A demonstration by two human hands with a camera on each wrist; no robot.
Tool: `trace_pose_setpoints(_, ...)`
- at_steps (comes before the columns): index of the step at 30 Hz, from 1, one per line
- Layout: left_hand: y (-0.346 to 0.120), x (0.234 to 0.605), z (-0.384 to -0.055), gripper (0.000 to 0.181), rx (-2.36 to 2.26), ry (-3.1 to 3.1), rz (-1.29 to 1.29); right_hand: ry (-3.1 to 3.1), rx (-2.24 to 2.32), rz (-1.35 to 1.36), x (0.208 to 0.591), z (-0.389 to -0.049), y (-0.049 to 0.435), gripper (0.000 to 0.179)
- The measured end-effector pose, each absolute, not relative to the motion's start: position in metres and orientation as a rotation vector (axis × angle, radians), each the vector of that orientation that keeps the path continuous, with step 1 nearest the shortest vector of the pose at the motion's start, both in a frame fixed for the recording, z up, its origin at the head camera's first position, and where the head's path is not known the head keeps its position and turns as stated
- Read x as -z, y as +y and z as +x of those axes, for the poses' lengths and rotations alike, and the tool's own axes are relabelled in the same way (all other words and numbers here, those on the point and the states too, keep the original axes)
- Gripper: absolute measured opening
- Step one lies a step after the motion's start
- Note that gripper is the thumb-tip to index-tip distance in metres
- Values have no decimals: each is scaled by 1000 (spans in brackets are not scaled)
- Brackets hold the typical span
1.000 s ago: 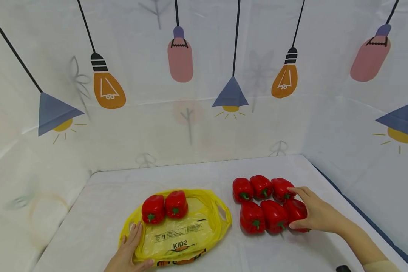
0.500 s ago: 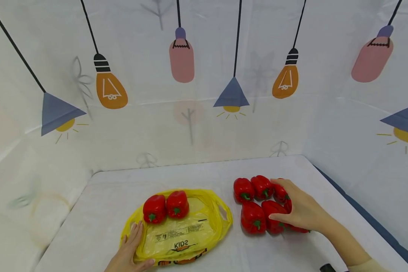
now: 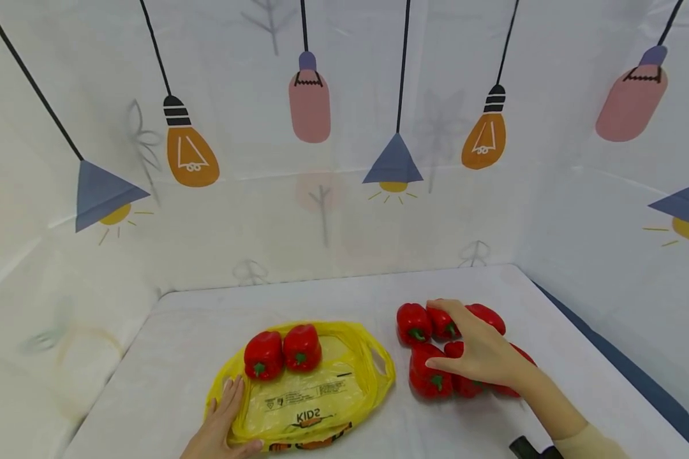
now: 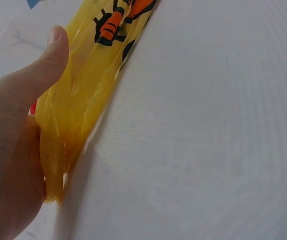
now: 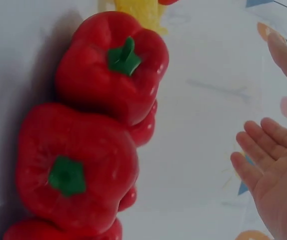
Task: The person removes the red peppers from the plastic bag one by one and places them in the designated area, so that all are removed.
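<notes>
On my head feed, the right arm wears a plain, pale-beige sleeve (image 3: 588,445) ending on the forearm; beside it shows a stubby black fitting (image 3: 524,447), its attachment hidden from me. The right hand (image 3: 482,350) is bare. The left hand (image 3: 219,422), also bare, shows a smooth, rounded thumbnail (image 4: 56,34).

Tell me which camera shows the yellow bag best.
The head view: nearly the whole yellow bag shows, partly covered by the left hand and two peppers. The left wrist view shows a creased, printed part; the right wrist view, just a patch at the top.
</notes>
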State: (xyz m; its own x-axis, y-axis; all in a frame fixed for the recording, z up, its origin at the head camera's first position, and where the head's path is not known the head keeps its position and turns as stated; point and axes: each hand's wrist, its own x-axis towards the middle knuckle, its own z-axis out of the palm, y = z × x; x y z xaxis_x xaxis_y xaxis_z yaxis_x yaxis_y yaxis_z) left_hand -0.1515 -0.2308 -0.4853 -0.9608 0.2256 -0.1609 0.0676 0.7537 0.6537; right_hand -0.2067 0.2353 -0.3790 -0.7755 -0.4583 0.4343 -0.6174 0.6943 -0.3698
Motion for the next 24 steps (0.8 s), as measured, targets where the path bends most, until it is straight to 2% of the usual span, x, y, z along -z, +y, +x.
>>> trace_pose_setpoints(24, -236, 489, -151, 110, -1049, 2691, 257, -2573, -865, 1065, 371, -231, 151, 86)
